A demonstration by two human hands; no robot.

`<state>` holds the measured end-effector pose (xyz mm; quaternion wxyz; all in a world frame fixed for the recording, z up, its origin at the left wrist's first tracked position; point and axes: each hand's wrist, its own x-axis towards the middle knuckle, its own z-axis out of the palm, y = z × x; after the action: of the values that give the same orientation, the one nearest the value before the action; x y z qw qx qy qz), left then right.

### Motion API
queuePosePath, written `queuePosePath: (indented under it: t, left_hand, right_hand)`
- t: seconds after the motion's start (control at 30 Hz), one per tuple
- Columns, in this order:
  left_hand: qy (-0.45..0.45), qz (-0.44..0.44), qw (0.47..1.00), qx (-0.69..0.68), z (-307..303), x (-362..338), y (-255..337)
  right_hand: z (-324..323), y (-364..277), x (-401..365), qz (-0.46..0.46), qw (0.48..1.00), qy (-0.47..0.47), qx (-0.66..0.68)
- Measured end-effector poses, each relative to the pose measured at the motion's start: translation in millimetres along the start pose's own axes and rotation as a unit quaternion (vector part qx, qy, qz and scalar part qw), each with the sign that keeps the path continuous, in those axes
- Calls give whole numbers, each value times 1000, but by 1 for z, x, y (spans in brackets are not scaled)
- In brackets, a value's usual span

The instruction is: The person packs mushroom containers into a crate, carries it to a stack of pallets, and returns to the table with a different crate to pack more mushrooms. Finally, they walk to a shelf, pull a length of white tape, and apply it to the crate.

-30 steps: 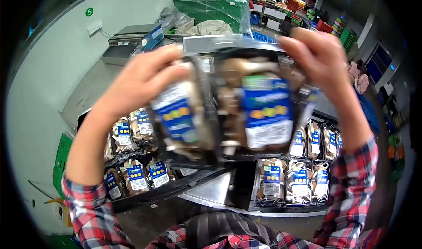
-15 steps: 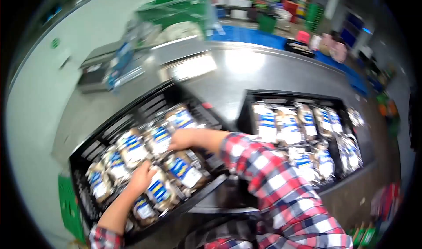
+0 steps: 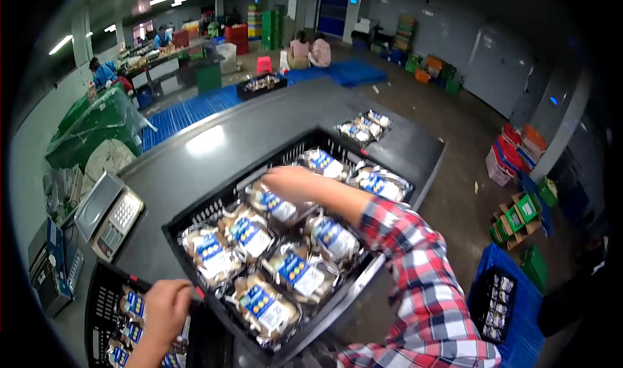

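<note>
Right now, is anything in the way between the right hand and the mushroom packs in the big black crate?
Nothing visible. The right hand is directly over a labelled pack in the open-topped black crate, with no lid or cover between; whether it touches the pack is unclear.

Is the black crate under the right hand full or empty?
Nearly full: the black crate holds about eight labelled packs, with bare mesh along its far left side. The right hand rests on one pack.

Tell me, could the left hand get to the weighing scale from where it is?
Probably yes. The left hand rests at the rim of the near crate, and only bare table lies between it and the weighing scale.
</note>
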<state>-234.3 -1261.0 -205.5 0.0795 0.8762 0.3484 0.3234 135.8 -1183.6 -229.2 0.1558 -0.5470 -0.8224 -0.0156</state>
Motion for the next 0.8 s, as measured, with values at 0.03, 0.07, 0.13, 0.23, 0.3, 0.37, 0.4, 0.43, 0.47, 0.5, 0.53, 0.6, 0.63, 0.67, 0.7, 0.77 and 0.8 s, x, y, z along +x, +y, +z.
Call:
queuePosePath:
  t: [0.03,0.07,0.13,0.23,0.3,0.37,0.4,0.43,0.47,0.5,0.53,0.6,0.63,0.67,0.7,0.77,0.8]
  left_hand:
    - [-23,15,999,-21,23,19,7]
    - [-66,-1,996,-54,44,38,20]
    - [-153,-48,978,-136,94,81,51]
    - [-187,-96,956,-207,180,141,90]
    - [-183,-182,925,-280,252,175,99]
    - [-216,-224,907,-284,302,194,104]
    - [-214,-210,920,-253,312,194,108]
    - [-198,-217,931,-217,313,193,109]
    - [-173,-204,935,-231,313,189,107]
    - [-146,-189,940,-242,311,187,103]
    - [-106,-169,940,-278,298,183,103]
    - [-21,-112,932,-343,249,181,106]
    - [20,-80,926,-368,217,180,101]
    - [29,-40,939,-339,183,178,89]
    - [35,-2,951,-307,146,174,71]
    - [15,0,936,-350,66,151,32]
    - [18,-19,940,-340,27,130,12]
  right_hand:
    - [1,52,-21,49,997,-16,-54]
    - [-5,92,-46,100,985,-39,-134]
    - [3,156,-103,165,940,-56,-294]
    - [-3,171,-147,200,932,-81,-289]
    - [-10,166,-149,194,940,-70,-271]
    - [-24,153,-140,185,948,-42,-254]
    - [-29,153,-136,174,954,-28,-244]
    - [-31,150,-132,162,960,-15,-229]
    - [-34,147,-132,164,973,1,-161]
    - [-42,144,-133,165,982,17,-91]
    - [-58,131,-131,222,973,-9,-56]
    - [-109,81,-120,329,943,-38,-22]
    - [-114,89,-123,351,935,1,-52]
    - [-124,96,-130,220,970,101,-20]
    - [-144,47,-113,207,957,202,37]
    - [-158,34,-89,134,942,278,131]
    - [-160,34,-77,86,927,266,248]
